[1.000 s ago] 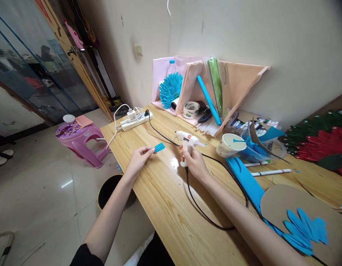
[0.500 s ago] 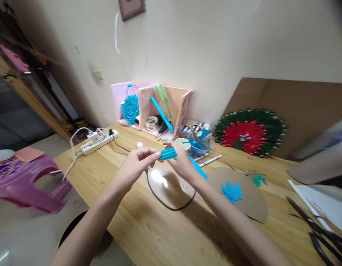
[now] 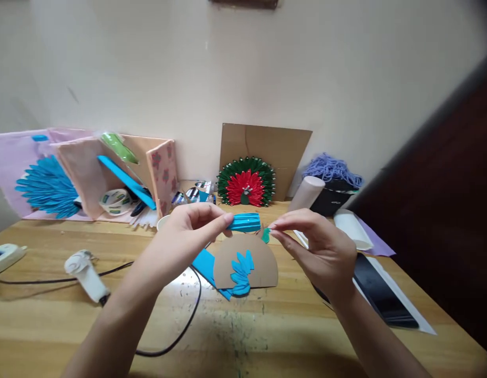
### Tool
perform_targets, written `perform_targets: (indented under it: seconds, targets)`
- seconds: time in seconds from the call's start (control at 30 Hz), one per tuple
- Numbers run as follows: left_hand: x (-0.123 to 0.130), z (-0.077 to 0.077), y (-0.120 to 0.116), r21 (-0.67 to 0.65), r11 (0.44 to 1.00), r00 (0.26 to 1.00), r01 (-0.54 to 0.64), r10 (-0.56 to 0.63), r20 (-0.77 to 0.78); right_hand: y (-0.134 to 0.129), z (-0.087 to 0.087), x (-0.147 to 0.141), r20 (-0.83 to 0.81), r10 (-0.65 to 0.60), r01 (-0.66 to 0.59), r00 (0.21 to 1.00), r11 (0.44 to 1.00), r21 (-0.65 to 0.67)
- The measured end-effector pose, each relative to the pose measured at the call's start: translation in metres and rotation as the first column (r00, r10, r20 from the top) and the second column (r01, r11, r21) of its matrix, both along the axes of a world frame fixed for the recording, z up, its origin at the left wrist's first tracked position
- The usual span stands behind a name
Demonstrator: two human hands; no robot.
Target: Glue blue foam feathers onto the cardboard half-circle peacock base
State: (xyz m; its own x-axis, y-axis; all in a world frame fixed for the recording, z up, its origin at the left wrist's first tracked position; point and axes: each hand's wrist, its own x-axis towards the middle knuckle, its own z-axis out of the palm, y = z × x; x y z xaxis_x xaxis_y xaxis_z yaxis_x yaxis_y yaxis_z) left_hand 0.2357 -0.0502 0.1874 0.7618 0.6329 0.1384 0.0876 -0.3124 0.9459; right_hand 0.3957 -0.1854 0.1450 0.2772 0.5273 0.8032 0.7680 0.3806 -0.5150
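My left hand [image 3: 184, 231] pinches a pleated piece of blue crepe paper [image 3: 247, 222] between thumb and fingers, its free end pointing right. Just right of that end, and apart from it, is my right hand [image 3: 322, 254], thumb and fingertips pressed together; whatever they may hold is too small to make out. Below the hands lies a rounded cardboard piece [image 3: 262, 262] bearing several blue paper petals [image 3: 241, 273]. A blue paper strip [image 3: 204, 265] rests at its left edge. Behind the right fingertips shows a small green cutout [image 3: 266, 235].
A white glue gun [image 3: 85, 275] with a black cord lies at left. Fabric-covered dividers [image 3: 162, 173] hold a tape roll [image 3: 115, 202] and a blue petal fan [image 3: 48, 186]. A red-and-green peacock [image 3: 247, 184] leans at the back. A dark tablet-like slab [image 3: 381, 291] lies right.
The view has swung to the right. My right hand, earlier close behind the blue paper, is now apart at its right with fingertips pinched. My left hand still holds the paper.
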Motion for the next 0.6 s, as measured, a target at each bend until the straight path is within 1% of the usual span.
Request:
perform_targets:
  seconds: [0.1, 0.3, 0.4, 0.5, 0.6]
  targets:
    - [0.008, -0.005, 0.001, -0.017, 1.0, 1.0, 0.003, -0.003, -0.015, -0.001, -0.001, 0.005, -0.063, 0.004, -0.003, 0.998, 1.0, 0.006]
    - [0.017, -0.01, 0.001, -0.035, 0.999, 1.0, 0.025, -0.025, 0.004, -0.001, -0.002, 0.009, 0.029, 0.025, -0.025, 0.999, 1.0, -0.002]
    - [0.018, -0.013, 0.001, -0.023, 0.999, 1.0, 0.026, -0.026, -0.003, -0.001, -0.002, 0.009, 0.011, 0.029, -0.029, 1.0, 1.0, 0.0]
    - [0.017, -0.011, 0.0, 0.015, 1.0, 1.0, 0.021, -0.021, -0.022, -0.001, -0.001, 0.009, -0.026, 0.055, -0.055, 0.998, 0.998, -0.018]
    - [0.015, -0.006, -0.003, 0.027, 0.999, 0.997, 0.035, -0.033, -0.075, 0.0, -0.002, 0.009, -0.054, 0.076, -0.077, 0.996, 0.997, -0.014]
